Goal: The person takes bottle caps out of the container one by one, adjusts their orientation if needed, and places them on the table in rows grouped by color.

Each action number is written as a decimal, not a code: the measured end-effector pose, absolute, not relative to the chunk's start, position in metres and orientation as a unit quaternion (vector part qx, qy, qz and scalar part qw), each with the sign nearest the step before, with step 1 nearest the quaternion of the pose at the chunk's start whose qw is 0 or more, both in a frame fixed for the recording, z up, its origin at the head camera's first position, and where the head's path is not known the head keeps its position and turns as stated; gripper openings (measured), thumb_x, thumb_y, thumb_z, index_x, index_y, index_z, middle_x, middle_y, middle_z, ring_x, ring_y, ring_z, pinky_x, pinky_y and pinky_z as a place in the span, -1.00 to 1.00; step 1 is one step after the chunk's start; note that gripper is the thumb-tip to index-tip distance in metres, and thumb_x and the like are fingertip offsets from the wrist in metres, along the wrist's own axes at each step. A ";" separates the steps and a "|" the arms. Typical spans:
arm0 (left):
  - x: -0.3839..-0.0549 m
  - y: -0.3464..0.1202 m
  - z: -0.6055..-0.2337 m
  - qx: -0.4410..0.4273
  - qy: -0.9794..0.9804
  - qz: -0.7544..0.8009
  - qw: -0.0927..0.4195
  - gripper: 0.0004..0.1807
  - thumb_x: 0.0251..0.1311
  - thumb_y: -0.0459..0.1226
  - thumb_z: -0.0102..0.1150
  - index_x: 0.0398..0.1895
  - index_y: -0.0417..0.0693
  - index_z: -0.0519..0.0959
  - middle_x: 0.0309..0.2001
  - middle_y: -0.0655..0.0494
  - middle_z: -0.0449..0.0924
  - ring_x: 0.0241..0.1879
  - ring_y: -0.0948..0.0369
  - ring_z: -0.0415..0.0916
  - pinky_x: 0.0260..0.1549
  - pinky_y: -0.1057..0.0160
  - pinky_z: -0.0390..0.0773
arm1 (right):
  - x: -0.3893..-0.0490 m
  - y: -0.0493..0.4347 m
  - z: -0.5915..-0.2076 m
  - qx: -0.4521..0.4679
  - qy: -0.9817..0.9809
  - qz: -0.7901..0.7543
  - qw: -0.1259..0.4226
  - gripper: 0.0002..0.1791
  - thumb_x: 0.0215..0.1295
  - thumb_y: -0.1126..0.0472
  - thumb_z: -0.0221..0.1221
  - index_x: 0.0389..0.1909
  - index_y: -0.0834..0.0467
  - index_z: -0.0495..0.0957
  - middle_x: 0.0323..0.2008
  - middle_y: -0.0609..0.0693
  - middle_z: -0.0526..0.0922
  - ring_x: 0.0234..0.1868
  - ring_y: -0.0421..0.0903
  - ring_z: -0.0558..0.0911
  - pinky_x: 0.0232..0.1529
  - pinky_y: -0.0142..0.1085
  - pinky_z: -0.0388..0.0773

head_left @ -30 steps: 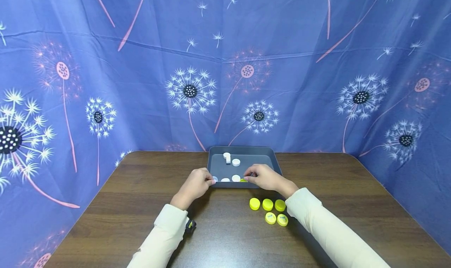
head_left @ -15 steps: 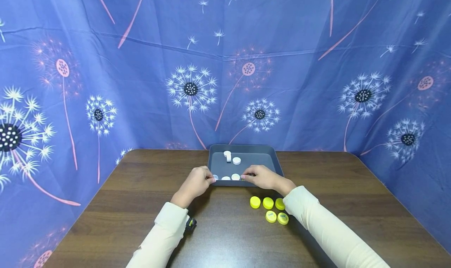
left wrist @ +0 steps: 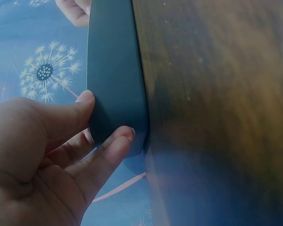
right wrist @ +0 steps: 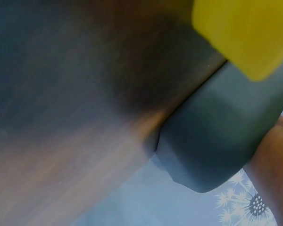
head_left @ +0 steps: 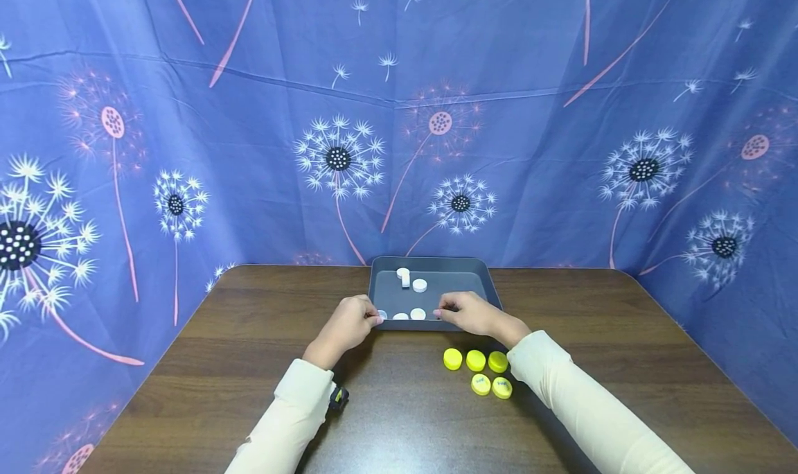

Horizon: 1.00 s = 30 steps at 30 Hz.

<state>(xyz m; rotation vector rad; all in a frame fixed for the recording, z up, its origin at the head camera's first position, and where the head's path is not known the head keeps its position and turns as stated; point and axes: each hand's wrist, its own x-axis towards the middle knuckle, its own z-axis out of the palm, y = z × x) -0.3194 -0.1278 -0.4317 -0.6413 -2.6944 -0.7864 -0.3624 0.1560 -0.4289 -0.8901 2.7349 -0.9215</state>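
My left hand [head_left: 349, 321] pinches the front left corner of a dark grey tray [head_left: 445, 280]. In the left wrist view its thumb lies at the rim, with fingers against the outer wall. Inside the tray are several white bottle caps [head_left: 420, 285], some at the back and some along the front wall. One white cap near the back stands on edge. My right hand [head_left: 470, 311] reaches over the front right of the tray, fingers bent down beside a white cap; whether they hold something I cannot tell. In the right wrist view its fingertips are hidden.
Several yellow bottle caps [head_left: 476, 360] lie on the brown table [head_left: 249, 363] in front of the tray, close to the right sleeve. A yellow cap [right wrist: 245, 33] looms near the right wrist camera. Behind the table hangs a blue dandelion-print curtain [head_left: 524, 183].
A bit of yellow under my right fingertips a second ago is no longer visible. Compared with half a second ago, that hand sits slightly further right. The left hand stays at the tray corner.
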 end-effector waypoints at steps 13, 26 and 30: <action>-0.319 -0.128 -0.431 -0.232 -0.926 -0.266 0.131 -0.88 0.14 -0.37 0.39 -0.53 -0.16 0.71 -0.49 0.20 0.51 -0.46 0.30 0.42 -0.41 0.30 0.49 | -0.361 0.156 -0.426 -0.268 0.907 -0.324 0.026 -0.91 0.23 0.24 0.35 -0.40 0.06 0.61 -0.48 -0.18 0.63 -0.43 -0.22 0.55 -0.39 -0.32 0.49; -0.320 -0.127 -0.431 -0.220 -0.929 -0.271 0.121 -0.91 0.17 -0.37 0.37 -0.48 -0.19 0.73 -0.48 0.19 0.52 -0.46 0.29 0.41 -0.42 0.31 0.47 | -0.356 0.160 -0.425 -0.258 0.910 -0.324 0.017 -0.93 0.26 0.22 0.34 -0.25 0.09 0.71 -0.39 -0.17 0.67 -0.34 -0.19 0.61 -0.31 -0.29 0.54; -0.319 -0.127 -0.431 -0.225 -0.927 -0.271 0.126 -0.90 0.16 -0.37 0.38 -0.50 -0.18 0.72 -0.47 0.19 0.53 -0.45 0.30 0.42 -0.42 0.32 0.48 | -0.355 0.161 -0.425 -0.272 0.910 -0.313 -0.003 -0.91 0.25 0.22 0.35 -0.24 0.11 0.73 -0.36 -0.16 0.65 -0.29 -0.18 0.58 -0.32 -0.29 0.53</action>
